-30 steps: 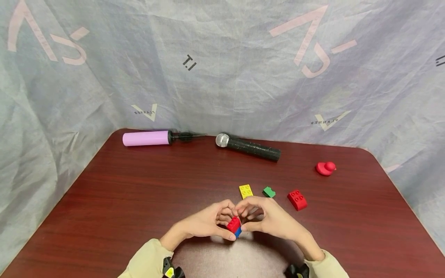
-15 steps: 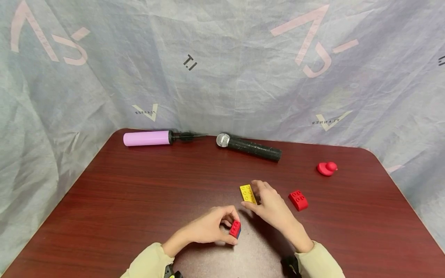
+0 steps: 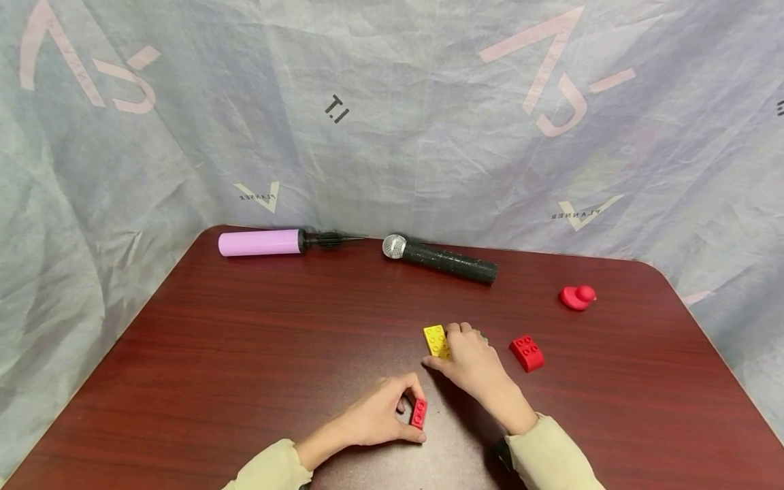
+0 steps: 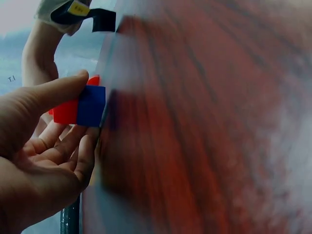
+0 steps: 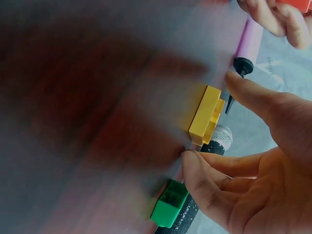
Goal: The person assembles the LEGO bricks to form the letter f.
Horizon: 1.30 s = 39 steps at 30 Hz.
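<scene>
My left hand (image 3: 376, 412) pinches a red toy brick (image 3: 419, 413) between thumb and fingers, low over the table. Joined to its underside is a blue brick (image 4: 91, 106), visible in the left wrist view. Around a yellow brick (image 3: 435, 340) my right hand (image 3: 480, 367) spreads thumb and fingers, one to each side, with gaps showing in the right wrist view. A green brick (image 5: 169, 204) lies just past those fingertips; the hand covers most of it in the head view.
A red curved brick (image 3: 527, 353) lies right of my right hand, with a red toy duck (image 3: 577, 297) farther back. Along the rear edge of the table (image 3: 245, 327) lie a black microphone (image 3: 450, 263) and a purple hand pump (image 3: 261, 242). A grey cloth hangs behind.
My right hand has left the red and blue bricks and moved forward to the yellow one. My left hand keeps its pinch, now slightly lower in view, with the bricks turned.
</scene>
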Tool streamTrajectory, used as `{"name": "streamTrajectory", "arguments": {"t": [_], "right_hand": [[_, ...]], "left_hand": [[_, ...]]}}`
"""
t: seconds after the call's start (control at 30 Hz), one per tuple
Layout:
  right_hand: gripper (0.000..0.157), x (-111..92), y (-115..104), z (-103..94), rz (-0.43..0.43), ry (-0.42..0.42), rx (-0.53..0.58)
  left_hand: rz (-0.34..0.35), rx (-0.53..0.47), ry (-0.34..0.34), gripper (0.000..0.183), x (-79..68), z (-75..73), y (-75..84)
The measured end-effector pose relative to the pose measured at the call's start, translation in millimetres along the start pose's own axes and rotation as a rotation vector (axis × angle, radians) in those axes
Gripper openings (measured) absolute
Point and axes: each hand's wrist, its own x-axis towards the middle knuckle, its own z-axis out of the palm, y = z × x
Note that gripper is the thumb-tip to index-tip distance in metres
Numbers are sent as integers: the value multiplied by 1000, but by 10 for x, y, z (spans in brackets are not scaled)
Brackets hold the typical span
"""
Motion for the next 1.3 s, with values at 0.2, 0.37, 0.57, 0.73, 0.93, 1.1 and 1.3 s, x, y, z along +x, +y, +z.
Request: {"name": "streamTrajectory", "arguments": {"t": [0.2,0.37,0.57,0.73,0.93,1.1,1.3], "right_hand": [[48,43,-9,-21,-7,-27,-20],[37,51,8,-32,-3,-33,6],[28,37,30,-54,-24,-27,72],[25,3,65,-128,-63,-26,125],[29,-63,126,-244,-225,-18,288],[31,-163,171,-331,-389,-63,463],[32,-320,222,-413,-536,-129,541]], "left_hand": [[-13,15,39,40,-14,51,9],[-21,45,66,40,-16,91,18],[-18,86,92,41,-33,98,19],[-51,93,95,41,-18,112,28],[-38,91,100,41,-2,115,20],[-10,78,120,41,-3,121,6],[-34,47,118,41,12,138,-8]]}}
